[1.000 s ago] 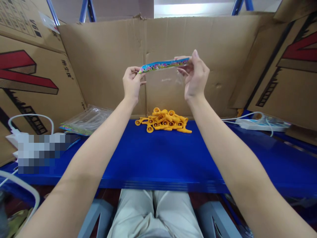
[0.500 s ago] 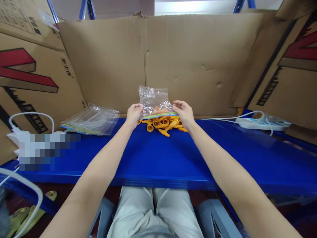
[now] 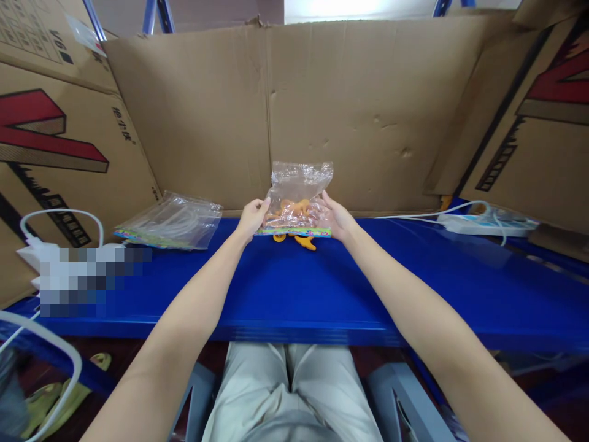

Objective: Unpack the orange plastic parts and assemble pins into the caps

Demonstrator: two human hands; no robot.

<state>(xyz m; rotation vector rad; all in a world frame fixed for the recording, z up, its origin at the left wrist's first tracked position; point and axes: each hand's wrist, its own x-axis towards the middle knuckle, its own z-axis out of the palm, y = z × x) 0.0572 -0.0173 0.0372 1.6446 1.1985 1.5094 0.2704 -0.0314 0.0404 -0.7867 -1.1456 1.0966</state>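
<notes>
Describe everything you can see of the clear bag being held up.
The clear bag looks like thin, shiny, crinkled plastic, with a colourful printed strip along its lower edge. The left grip and the right grip hold it at opposite sides, spread out, the strip nearly level, in front of the cardboard. Yellow pieces show through it and below the strip; whether it touches them cannot be told.

Orange pieces (image 3: 306,244), clear bags (image 3: 171,222) on blue tabletop (image 3: 299,294)
</notes>
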